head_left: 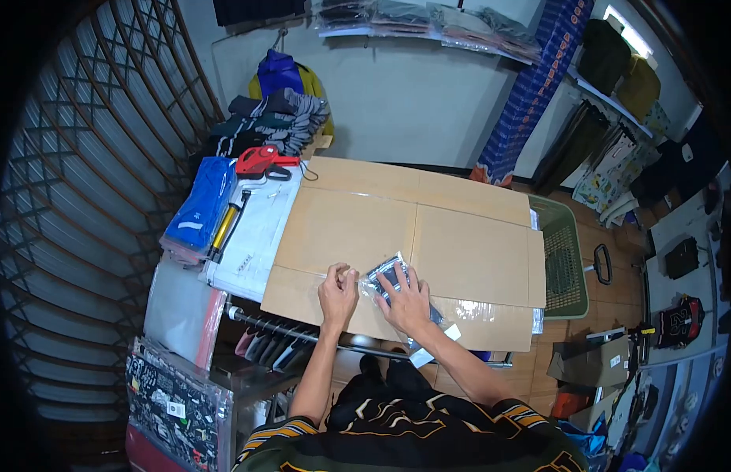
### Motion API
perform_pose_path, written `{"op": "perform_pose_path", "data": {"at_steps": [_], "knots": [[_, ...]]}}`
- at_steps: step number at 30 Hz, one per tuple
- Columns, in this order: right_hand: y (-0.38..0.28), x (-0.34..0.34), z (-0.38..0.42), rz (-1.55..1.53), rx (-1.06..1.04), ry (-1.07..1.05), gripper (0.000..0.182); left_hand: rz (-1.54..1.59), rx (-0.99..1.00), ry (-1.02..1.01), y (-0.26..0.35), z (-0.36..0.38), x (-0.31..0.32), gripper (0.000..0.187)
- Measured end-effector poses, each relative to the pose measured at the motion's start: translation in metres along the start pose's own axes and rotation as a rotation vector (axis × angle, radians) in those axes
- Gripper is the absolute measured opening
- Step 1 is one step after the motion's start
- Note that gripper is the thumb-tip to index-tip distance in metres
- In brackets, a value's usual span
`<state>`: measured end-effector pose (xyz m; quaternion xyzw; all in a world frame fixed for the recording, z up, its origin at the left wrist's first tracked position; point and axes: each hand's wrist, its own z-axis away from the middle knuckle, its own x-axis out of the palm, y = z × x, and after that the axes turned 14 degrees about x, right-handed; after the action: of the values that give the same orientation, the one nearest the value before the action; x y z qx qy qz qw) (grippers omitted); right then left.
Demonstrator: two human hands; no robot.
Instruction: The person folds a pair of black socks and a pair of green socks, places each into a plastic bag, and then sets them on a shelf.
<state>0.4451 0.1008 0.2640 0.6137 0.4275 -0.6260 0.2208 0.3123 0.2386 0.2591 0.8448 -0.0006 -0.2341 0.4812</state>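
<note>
A dark folded item in a clear plastic bag (391, 271) lies on the cardboard near its front edge. My right hand (406, 303) presses flat on it with fingers spread. Just left of the bag is my left hand (338, 297), its fingers curled and thumb against them. Whether it pinches the bag's plastic edge or some small piece is too fine to tell. Under my right wrist, more dark material sticks out, with a white tag (453, 332) and a white card (420, 358) at the cardboard's edge.
The cardboard sheet (476, 252) covers the tabletop. To the left are a red tag gun (263, 161), a yellow hand pump (225, 226) and a blue packed garment (202, 197). Folded clothes (275, 118) are piled behind. A green basket (566, 259) stands right of the table.
</note>
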Motion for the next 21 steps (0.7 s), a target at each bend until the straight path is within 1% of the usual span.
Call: {"op": "perform_pose_path", "data": {"at_steps": [18, 21], "knots": [[0.0, 0.004, -0.002, -0.012, -0.018, 0.057, 0.059, 0.031, -0.026, -0.027, -0.003, 0.001, 0.003, 0.025], [0.002, 0.008, -0.002, -0.015, -0.019, 0.07, 0.06, 0.106, 0.008, 0.065, -0.008, 0.002, 0.011, 0.023]]}}
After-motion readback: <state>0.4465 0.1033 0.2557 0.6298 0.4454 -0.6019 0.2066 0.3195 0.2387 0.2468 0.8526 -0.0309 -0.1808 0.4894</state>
